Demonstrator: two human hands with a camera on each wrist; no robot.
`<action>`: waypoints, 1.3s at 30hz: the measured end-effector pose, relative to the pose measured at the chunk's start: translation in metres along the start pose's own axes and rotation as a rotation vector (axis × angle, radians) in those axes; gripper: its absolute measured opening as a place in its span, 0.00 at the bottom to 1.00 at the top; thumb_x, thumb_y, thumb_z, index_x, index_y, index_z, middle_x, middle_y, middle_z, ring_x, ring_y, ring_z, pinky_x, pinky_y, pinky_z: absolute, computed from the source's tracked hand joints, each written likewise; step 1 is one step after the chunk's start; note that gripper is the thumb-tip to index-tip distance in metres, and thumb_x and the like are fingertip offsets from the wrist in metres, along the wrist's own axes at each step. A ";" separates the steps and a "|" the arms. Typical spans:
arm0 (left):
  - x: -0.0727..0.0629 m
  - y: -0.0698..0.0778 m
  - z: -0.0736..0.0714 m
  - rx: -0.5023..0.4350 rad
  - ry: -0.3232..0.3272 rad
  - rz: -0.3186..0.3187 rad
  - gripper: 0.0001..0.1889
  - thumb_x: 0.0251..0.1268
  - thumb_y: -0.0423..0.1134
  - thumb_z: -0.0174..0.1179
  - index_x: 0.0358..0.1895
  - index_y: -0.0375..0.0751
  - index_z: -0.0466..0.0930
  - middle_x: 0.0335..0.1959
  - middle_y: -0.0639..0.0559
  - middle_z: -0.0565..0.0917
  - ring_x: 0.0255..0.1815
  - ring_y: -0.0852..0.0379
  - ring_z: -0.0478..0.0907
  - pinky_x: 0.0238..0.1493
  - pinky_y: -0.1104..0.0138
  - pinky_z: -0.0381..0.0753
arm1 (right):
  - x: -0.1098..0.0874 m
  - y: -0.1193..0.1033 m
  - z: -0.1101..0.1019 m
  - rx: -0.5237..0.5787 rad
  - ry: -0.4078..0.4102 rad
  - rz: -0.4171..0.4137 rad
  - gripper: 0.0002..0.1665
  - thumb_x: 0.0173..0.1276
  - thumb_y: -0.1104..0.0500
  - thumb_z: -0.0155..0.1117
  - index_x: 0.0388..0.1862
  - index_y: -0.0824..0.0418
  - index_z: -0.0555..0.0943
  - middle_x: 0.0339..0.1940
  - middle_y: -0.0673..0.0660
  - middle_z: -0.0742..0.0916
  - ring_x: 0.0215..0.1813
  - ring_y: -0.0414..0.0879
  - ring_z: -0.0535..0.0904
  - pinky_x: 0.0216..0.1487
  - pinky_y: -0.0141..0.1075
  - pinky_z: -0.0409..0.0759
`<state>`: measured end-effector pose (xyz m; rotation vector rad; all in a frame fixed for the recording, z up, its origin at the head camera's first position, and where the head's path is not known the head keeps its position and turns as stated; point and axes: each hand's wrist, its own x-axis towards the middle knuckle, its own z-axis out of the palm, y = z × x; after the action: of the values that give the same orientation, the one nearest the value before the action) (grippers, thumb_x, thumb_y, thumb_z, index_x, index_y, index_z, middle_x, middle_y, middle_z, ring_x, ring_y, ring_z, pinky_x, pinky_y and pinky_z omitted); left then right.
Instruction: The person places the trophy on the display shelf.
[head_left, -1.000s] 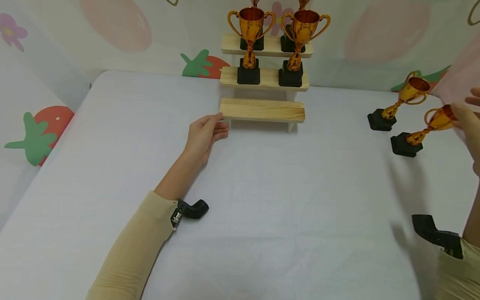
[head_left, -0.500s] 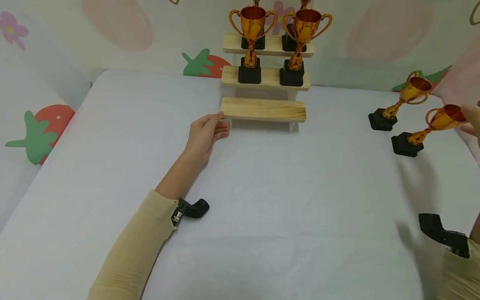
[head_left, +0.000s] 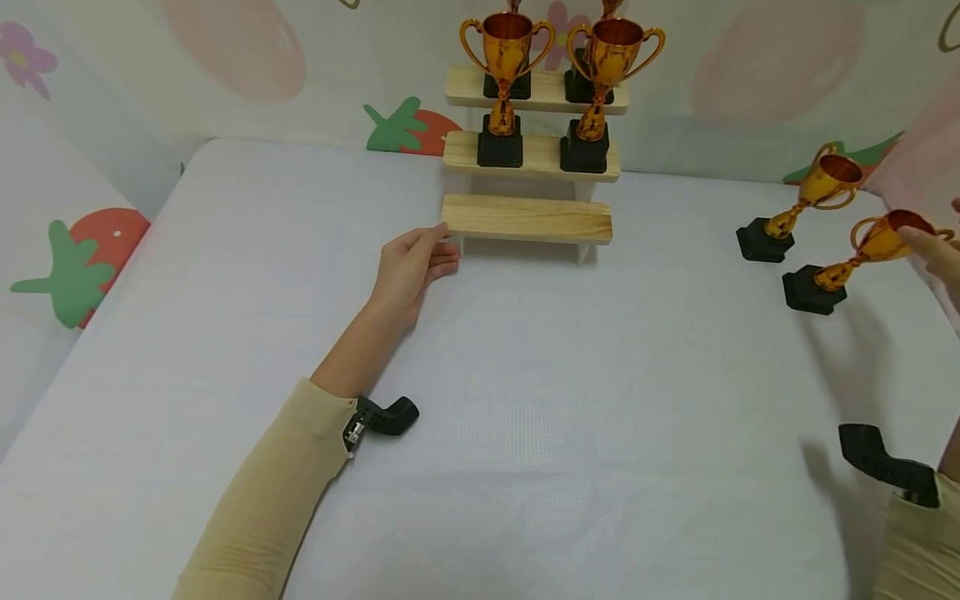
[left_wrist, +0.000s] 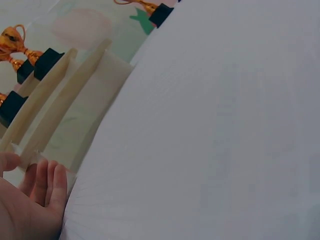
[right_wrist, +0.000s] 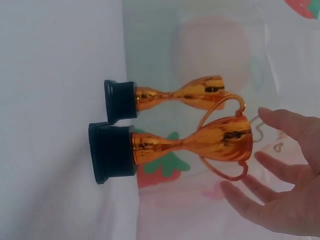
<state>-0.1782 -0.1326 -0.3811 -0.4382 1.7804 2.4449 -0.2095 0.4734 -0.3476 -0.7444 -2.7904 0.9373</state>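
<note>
A three-tier wooden display shelf (head_left: 527, 218) stands at the back of the table. My left hand (head_left: 405, 271) holds the left end of its lowest tier, thumb at the top edge and fingers lower down, as the left wrist view shows. At the far right, two golden trophy cups on black bases stand upright, one trophy (head_left: 877, 242) nearer and another trophy (head_left: 825, 183) behind it. Around the rim of the nearer one, my right hand (right_wrist: 285, 190) has its fingers spread. In the right wrist view the fingertips appear apart from the cup; contact is hard to tell.
Two trophies stand on the middle tier, a left trophy (head_left: 504, 50) and a right trophy (head_left: 607, 54). Two more on the top tier are partly hidden behind them. A white cloth (head_left: 525, 417) covers the table. Behind hangs a backdrop (head_left: 360, 58) with strawberry prints.
My right hand shifted right, off the nearer trophy's side, then came slightly back left with its fingers at the cup. The trophies and my left hand have stayed put.
</note>
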 end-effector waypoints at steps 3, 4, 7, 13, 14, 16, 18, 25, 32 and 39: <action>0.000 0.000 0.000 0.002 -0.001 -0.001 0.08 0.83 0.39 0.58 0.46 0.37 0.81 0.31 0.50 0.83 0.32 0.60 0.84 0.42 0.74 0.90 | -0.035 -0.025 -0.003 0.007 0.013 -0.018 0.43 0.80 0.37 0.53 0.88 0.41 0.52 0.75 0.43 0.68 0.50 0.28 0.67 0.49 0.09 0.73; 0.000 0.000 0.000 0.002 -0.002 -0.001 0.08 0.83 0.39 0.58 0.46 0.37 0.81 0.31 0.50 0.83 0.32 0.60 0.84 0.42 0.74 0.90 | -0.048 -0.034 -0.005 0.014 0.007 -0.016 0.43 0.81 0.38 0.52 0.88 0.42 0.51 0.79 0.48 0.67 0.54 0.30 0.67 0.57 0.13 0.75; 0.000 0.000 -0.001 0.003 -0.002 0.000 0.08 0.83 0.39 0.58 0.46 0.37 0.81 0.31 0.50 0.83 0.32 0.60 0.84 0.42 0.74 0.90 | -0.076 -0.059 -0.006 0.091 -0.018 0.029 0.40 0.82 0.42 0.52 0.87 0.40 0.53 0.81 0.46 0.63 0.61 0.32 0.66 0.70 0.20 0.70; 0.000 0.000 0.000 0.024 -0.001 -0.001 0.08 0.83 0.40 0.58 0.47 0.37 0.80 0.32 0.50 0.83 0.34 0.60 0.84 0.43 0.74 0.90 | -0.096 -0.076 -0.002 0.197 -0.017 0.048 0.36 0.83 0.49 0.55 0.84 0.40 0.57 0.69 0.33 0.66 0.57 0.29 0.67 0.63 0.14 0.71; 0.000 0.000 0.000 0.026 0.000 -0.002 0.08 0.83 0.40 0.58 0.47 0.37 0.80 0.32 0.50 0.82 0.33 0.60 0.84 0.43 0.74 0.90 | -0.095 -0.074 -0.001 0.224 -0.009 0.036 0.34 0.82 0.50 0.56 0.82 0.38 0.60 0.65 0.32 0.69 0.53 0.28 0.68 0.58 0.12 0.74; 0.001 -0.001 0.000 0.028 -0.001 -0.003 0.08 0.83 0.40 0.58 0.47 0.37 0.80 0.32 0.51 0.82 0.34 0.60 0.84 0.43 0.74 0.90 | -0.093 -0.071 0.002 0.296 0.007 0.021 0.30 0.80 0.53 0.60 0.76 0.36 0.65 0.54 0.30 0.71 0.46 0.26 0.69 0.44 0.06 0.72; 0.001 -0.001 0.000 0.027 -0.001 -0.005 0.08 0.83 0.40 0.58 0.47 0.37 0.80 0.32 0.51 0.82 0.33 0.60 0.84 0.43 0.74 0.90 | -0.093 -0.069 0.004 0.367 0.023 -0.004 0.28 0.78 0.56 0.63 0.71 0.36 0.70 0.46 0.30 0.71 0.40 0.25 0.70 0.38 0.06 0.72; 0.001 -0.001 0.000 0.021 -0.003 -0.002 0.09 0.83 0.40 0.58 0.48 0.36 0.80 0.32 0.50 0.82 0.33 0.60 0.84 0.43 0.75 0.89 | -0.089 -0.063 0.008 0.437 0.054 -0.056 0.27 0.75 0.60 0.67 0.67 0.38 0.74 0.47 0.34 0.74 0.42 0.27 0.72 0.39 0.07 0.74; 0.001 -0.001 -0.001 0.011 -0.007 0.004 0.09 0.83 0.39 0.58 0.47 0.36 0.80 0.31 0.51 0.83 0.32 0.60 0.84 0.42 0.75 0.89 | -0.029 -0.004 0.017 0.580 0.013 -0.143 0.37 0.65 0.57 0.80 0.72 0.45 0.77 0.52 0.37 0.78 0.47 0.31 0.75 0.41 0.10 0.79; 0.000 -0.001 -0.001 0.003 -0.011 0.007 0.08 0.83 0.39 0.58 0.46 0.37 0.81 0.30 0.52 0.83 0.32 0.61 0.84 0.42 0.75 0.89 | -0.065 -0.041 0.012 0.485 0.037 -0.086 0.31 0.72 0.55 0.71 0.71 0.43 0.76 0.49 0.33 0.77 0.49 0.30 0.73 0.44 0.07 0.74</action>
<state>-0.1780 -0.1335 -0.3822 -0.4181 1.7840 2.4446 -0.1729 0.4079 -0.3294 -0.5523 -2.3846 1.4808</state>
